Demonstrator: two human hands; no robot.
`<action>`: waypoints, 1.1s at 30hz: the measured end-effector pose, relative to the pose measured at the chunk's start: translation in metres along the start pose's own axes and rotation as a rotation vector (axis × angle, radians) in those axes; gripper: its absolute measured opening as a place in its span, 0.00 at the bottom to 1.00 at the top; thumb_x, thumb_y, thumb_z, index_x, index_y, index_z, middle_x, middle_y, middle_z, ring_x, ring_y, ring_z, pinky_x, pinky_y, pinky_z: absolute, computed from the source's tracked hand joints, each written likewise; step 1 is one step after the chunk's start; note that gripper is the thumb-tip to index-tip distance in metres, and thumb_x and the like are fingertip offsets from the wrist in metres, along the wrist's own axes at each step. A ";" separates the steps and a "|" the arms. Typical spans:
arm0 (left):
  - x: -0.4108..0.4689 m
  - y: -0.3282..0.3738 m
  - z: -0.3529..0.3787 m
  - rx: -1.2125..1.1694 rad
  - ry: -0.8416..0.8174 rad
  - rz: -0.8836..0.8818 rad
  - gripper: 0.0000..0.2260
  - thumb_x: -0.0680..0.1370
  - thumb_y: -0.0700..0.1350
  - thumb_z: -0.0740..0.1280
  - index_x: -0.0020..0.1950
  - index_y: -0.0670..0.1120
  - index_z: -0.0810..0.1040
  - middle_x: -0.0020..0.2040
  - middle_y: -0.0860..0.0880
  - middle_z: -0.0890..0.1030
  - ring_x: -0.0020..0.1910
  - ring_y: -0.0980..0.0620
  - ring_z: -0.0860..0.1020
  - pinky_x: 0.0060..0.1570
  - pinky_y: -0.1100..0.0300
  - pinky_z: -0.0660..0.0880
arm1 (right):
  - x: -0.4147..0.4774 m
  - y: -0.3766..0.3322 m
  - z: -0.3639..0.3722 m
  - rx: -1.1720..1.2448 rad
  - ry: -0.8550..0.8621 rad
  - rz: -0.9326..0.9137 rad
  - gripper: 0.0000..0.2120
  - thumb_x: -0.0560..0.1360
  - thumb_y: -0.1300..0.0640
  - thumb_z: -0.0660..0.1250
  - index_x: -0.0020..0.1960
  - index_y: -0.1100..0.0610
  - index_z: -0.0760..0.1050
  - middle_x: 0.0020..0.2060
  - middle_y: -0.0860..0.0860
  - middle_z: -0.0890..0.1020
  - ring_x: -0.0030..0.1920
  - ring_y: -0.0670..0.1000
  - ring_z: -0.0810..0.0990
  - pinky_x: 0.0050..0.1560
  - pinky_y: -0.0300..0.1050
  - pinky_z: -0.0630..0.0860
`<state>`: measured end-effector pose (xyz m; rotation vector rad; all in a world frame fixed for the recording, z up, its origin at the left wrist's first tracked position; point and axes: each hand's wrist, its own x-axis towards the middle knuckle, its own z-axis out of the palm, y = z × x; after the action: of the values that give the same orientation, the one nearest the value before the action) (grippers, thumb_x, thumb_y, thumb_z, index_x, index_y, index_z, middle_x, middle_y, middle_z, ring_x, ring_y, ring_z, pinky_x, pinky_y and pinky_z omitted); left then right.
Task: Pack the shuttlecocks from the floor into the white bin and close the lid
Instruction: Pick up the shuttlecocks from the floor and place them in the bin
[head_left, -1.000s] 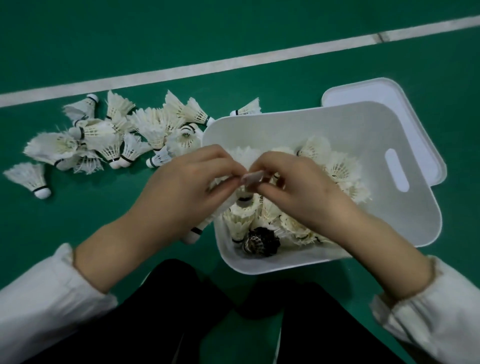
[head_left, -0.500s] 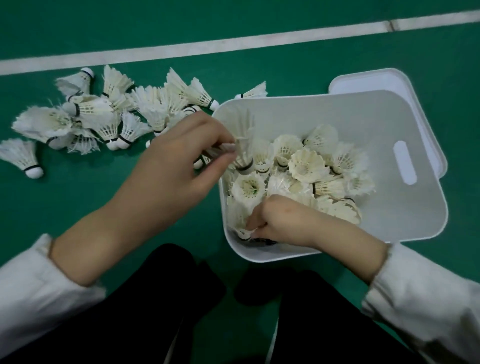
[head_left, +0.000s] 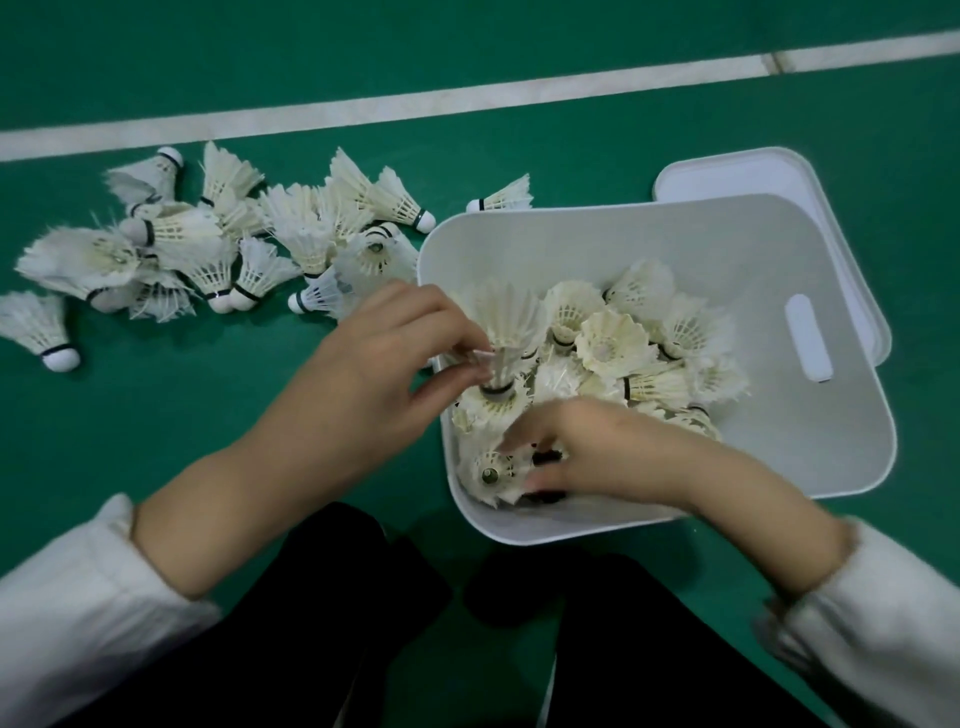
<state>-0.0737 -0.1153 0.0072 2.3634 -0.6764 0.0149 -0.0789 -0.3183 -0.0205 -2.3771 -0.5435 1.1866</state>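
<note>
The white bin (head_left: 810, 441) stands open on the green floor and holds several white feather shuttlecocks (head_left: 613, 343). My left hand (head_left: 374, 364) reaches over the bin's left rim and pinches an upright shuttlecock (head_left: 506, 332) by its stem. My right hand (head_left: 587, 452) is low in the bin's near corner, its fingers curled around a shuttlecock (head_left: 491, 475) lying there. A pile of several more shuttlecocks (head_left: 218, 244) lies on the floor left of the bin. The white lid (head_left: 753, 171) lies behind the bin, partly under it.
A white court line (head_left: 467, 98) crosses the green floor beyond the pile. One shuttlecock (head_left: 41, 332) lies apart at the far left. My dark trouser legs (head_left: 311, 623) fill the bottom of the view, close to the bin's near wall.
My hands were together above the bin. The right hand dropped into the bin's near corner, and the left hand now holds a shuttlecock upright at the bin's left side.
</note>
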 end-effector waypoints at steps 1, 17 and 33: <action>0.000 0.000 0.000 0.002 -0.002 0.002 0.08 0.75 0.48 0.66 0.46 0.45 0.79 0.42 0.52 0.77 0.44 0.53 0.72 0.46 0.64 0.67 | -0.013 -0.004 -0.013 0.096 0.136 -0.006 0.11 0.73 0.52 0.69 0.55 0.46 0.78 0.54 0.42 0.80 0.50 0.41 0.78 0.50 0.38 0.73; 0.001 -0.011 -0.003 0.147 -0.079 -0.275 0.11 0.76 0.56 0.59 0.48 0.49 0.74 0.46 0.55 0.74 0.45 0.54 0.74 0.46 0.58 0.71 | -0.040 0.023 -0.029 0.023 0.354 0.002 0.06 0.73 0.51 0.69 0.46 0.52 0.81 0.42 0.41 0.79 0.42 0.44 0.78 0.46 0.39 0.72; -0.015 -0.030 0.000 0.101 -0.340 -0.297 0.12 0.77 0.57 0.54 0.46 0.52 0.73 0.41 0.57 0.76 0.40 0.56 0.74 0.41 0.55 0.73 | -0.009 0.030 0.005 -0.319 -0.060 0.028 0.17 0.73 0.51 0.66 0.62 0.48 0.74 0.61 0.45 0.76 0.61 0.49 0.73 0.60 0.42 0.69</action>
<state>-0.0721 -0.0889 -0.0136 2.5686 -0.4802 -0.5018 -0.0832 -0.3469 -0.0336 -2.6263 -0.7716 1.2673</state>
